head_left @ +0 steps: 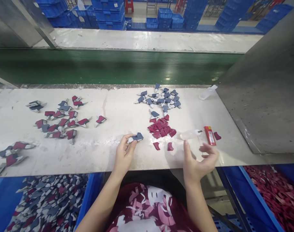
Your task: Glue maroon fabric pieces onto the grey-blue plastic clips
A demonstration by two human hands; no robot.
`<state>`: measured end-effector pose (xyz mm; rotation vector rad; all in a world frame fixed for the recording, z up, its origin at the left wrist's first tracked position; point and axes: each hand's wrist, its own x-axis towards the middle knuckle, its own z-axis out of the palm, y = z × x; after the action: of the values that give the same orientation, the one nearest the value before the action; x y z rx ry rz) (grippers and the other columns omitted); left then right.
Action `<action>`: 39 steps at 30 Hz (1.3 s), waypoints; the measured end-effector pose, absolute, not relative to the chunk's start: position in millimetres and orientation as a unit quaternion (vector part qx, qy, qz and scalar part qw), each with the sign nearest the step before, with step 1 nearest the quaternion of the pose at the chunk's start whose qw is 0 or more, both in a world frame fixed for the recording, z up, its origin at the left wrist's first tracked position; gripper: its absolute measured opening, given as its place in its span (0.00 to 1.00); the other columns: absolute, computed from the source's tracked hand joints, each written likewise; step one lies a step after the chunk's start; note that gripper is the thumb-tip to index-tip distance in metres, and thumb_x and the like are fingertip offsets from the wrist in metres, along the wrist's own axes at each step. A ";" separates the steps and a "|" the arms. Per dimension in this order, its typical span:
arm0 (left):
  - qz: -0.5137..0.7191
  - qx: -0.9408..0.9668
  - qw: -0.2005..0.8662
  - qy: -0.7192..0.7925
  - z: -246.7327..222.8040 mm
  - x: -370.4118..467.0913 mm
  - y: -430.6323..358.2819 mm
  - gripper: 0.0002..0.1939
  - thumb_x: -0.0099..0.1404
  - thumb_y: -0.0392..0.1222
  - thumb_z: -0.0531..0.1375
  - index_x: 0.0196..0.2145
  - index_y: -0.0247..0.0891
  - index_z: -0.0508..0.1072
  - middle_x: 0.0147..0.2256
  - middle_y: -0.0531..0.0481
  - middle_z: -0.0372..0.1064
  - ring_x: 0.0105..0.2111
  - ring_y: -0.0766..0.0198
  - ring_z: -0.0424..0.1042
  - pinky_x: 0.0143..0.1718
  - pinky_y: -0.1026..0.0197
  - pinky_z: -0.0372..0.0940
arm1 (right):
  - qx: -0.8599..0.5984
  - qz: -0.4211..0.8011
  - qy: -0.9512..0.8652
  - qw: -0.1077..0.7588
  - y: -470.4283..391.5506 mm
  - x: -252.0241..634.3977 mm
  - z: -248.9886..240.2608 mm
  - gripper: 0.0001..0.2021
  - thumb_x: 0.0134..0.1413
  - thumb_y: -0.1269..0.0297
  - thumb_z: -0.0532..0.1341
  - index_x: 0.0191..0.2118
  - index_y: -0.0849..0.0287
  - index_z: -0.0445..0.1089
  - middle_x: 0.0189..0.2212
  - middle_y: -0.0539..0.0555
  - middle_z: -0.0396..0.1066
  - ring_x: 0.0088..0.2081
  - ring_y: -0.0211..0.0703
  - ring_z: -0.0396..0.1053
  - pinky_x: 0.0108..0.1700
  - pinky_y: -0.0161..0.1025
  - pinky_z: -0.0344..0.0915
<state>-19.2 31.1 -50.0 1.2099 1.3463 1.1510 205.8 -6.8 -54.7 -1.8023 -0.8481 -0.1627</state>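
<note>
Between the thumb and fingers of my left hand [125, 149] is a small blue-grey plastic part [138, 137] with a pale end, held just above the table. My right hand [199, 162] is open, thumb and fingers apart, with nothing visible in it. Just beyond its thumb lies a translucent squeeze bottle [189, 134] with a thin dark tip. A heap of small dark red plastic pieces [161, 127] sits between my hands, and two loose red pieces [170, 146] lie nearer to me. Behind the heap are several blue-grey parts [160, 100] with pale ends.
A red lighter [210, 135] and one red piece [217, 136] lie at right. Joined red-and-grey parts [63, 122] spread over the left. A green conveyor belt [113, 66] runs behind; a metal panel [265, 96] bounds the right. Blue bins [260, 196] stand below the front edge.
</note>
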 end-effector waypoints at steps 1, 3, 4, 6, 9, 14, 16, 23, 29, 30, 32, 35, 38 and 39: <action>0.483 0.483 0.485 0.546 -49.0 -18.9 31.3 0.14 0.67 0.48 0.61 0.47 0.39 0.70 0.44 0.44 0.78 0.43 0.57 0.79 0.48 0.57 0.70 | -0.771 -0.060 -0.390 0.500 -12.1 199.8 -55.6 0.21 0.46 0.49 0.71 0.42 0.57 0.72 0.36 0.56 0.71 0.40 0.51 0.66 0.48 0.52 0.61; 0.498 0.461 0.504 0.534 -46.3 -17.8 31.3 0.15 0.66 0.49 0.62 0.47 0.38 0.69 0.43 0.44 0.78 0.41 0.56 0.80 0.46 0.56 0.72 | -0.789 -0.013 -0.450 0.418 -19.1 189.2 -58.6 0.20 0.48 0.44 0.68 0.38 0.56 0.75 0.36 0.58 0.71 0.43 0.56 0.64 0.50 0.56 0.56; 0.502 0.450 0.517 0.527 -44.8 -16.9 31.0 0.17 0.66 0.50 0.63 0.47 0.38 0.69 0.42 0.44 0.78 0.40 0.55 0.81 0.44 0.56 0.73 | -0.795 0.009 -0.467 0.388 -20.7 185.2 -60.4 0.20 0.49 0.43 0.67 0.38 0.55 0.76 0.37 0.59 0.71 0.45 0.57 0.62 0.51 0.57 0.55; 0.502 0.428 0.548 0.514 -41.7 -14.3 29.9 0.18 0.64 0.51 0.65 0.46 0.37 0.69 0.41 0.43 0.78 0.39 0.54 0.81 0.43 0.54 0.75 | -0.801 0.043 -0.477 0.360 -20.5 179.7 -63.3 0.19 0.53 0.42 0.64 0.36 0.55 0.77 0.40 0.60 0.71 0.46 0.59 0.60 0.50 0.57 0.54; 0.500 0.404 0.579 0.502 -39.2 -9.3 27.4 0.20 0.62 0.51 0.66 0.46 0.36 0.70 0.41 0.43 0.79 0.41 0.52 0.81 0.46 0.52 0.75 | -0.773 0.109 -0.496 0.380 -16.5 176.4 -63.7 0.17 0.58 0.45 0.61 0.33 0.55 0.74 0.37 0.58 0.72 0.45 0.55 0.61 0.48 0.53 0.57; 0.492 0.394 0.603 0.489 -42.4 -1.8 23.7 0.21 0.61 0.51 0.67 0.46 0.36 0.71 0.43 0.41 0.78 0.43 0.51 0.81 0.46 0.53 0.75 | -0.650 0.301 -0.503 0.484 -8.8 169.1 -50.4 0.11 0.60 0.54 0.62 0.38 0.55 0.75 0.36 0.54 0.74 0.40 0.46 0.69 0.44 0.44 0.66; 0.487 0.400 0.606 0.486 -44.9 0.0 22.9 0.21 0.61 0.51 0.67 0.46 0.36 0.72 0.43 0.41 0.78 0.43 0.51 0.81 0.47 0.53 0.75 | -0.610 0.357 -0.500 0.500 -4.8 162.4 -42.5 0.11 0.63 0.56 0.60 0.43 0.54 0.77 0.38 0.54 0.75 0.41 0.44 0.71 0.45 0.43 0.68; 0.478 0.428 0.597 0.481 -52.8 -0.4 22.2 0.19 0.62 0.48 0.66 0.47 0.36 0.72 0.44 0.43 0.78 0.43 0.55 0.80 0.48 0.53 0.75 | -0.604 0.425 -0.426 0.523 12.2 134.5 -37.1 0.16 0.55 0.55 0.66 0.46 0.58 0.75 0.33 0.54 0.77 0.36 0.44 0.76 0.40 0.41 0.74; 0.478 0.432 0.603 0.471 -57.8 -2.3 22.7 0.17 0.64 0.46 0.64 0.48 0.37 0.71 0.44 0.43 0.78 0.45 0.54 0.79 0.49 0.55 0.74 | -0.593 0.431 -0.410 0.543 17.1 126.3 -46.0 0.13 0.53 0.54 0.68 0.37 0.59 0.75 0.33 0.55 0.79 0.34 0.44 0.77 0.38 0.40 0.75; 0.477 0.433 0.604 0.469 -58.0 -2.5 22.7 0.16 0.64 0.46 0.64 0.48 0.37 0.71 0.44 0.43 0.78 0.46 0.54 0.79 0.49 0.55 0.74 | -0.591 0.434 -0.410 0.542 16.9 126.5 -46.5 0.13 0.54 0.54 0.67 0.38 0.59 0.75 0.33 0.55 0.79 0.34 0.44 0.77 0.39 0.40 0.75; 0.476 0.435 0.606 0.466 -58.3 -2.7 22.7 0.16 0.65 0.45 0.64 0.48 0.37 0.71 0.44 0.43 0.78 0.46 0.54 0.79 0.49 0.55 0.74 | -0.589 0.440 -0.409 0.541 16.3 127.1 -46.9 0.13 0.54 0.54 0.67 0.38 0.59 0.75 0.34 0.55 0.79 0.35 0.44 0.77 0.39 0.41 0.75; 0.476 0.442 0.603 0.463 -58.5 -2.8 22.5 0.15 0.66 0.45 0.63 0.48 0.37 0.71 0.44 0.43 0.78 0.47 0.54 0.78 0.50 0.55 0.73 | -0.588 0.439 -0.411 0.541 15.5 127.5 -47.4 0.13 0.54 0.54 0.67 0.38 0.59 0.75 0.34 0.55 0.79 0.35 0.44 0.77 0.40 0.41 0.75; 0.476 0.444 0.600 0.464 -59.0 -2.9 22.4 0.15 0.66 0.45 0.63 0.48 0.37 0.71 0.44 0.43 0.78 0.47 0.53 0.78 0.50 0.54 0.73 | -0.590 0.435 -0.416 0.538 15.5 127.4 -48.9 0.12 0.54 0.54 0.67 0.37 0.59 0.75 0.33 0.55 0.78 0.35 0.44 0.77 0.39 0.40 0.74; 0.476 0.445 0.599 0.465 -59.0 -3.0 22.3 0.15 0.66 0.45 0.63 0.48 0.37 0.71 0.44 0.43 0.78 0.47 0.53 0.78 0.49 0.54 0.74 | -0.590 0.437 -0.416 0.537 15.7 127.4 -49.5 0.12 0.54 0.55 0.67 0.37 0.59 0.74 0.33 0.54 0.78 0.34 0.44 0.77 0.39 0.40 0.74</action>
<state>-3.0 22.3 -59.0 1.0312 1.0784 1.1041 127.4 15.7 -49.5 -1.4032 -0.9913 1.0395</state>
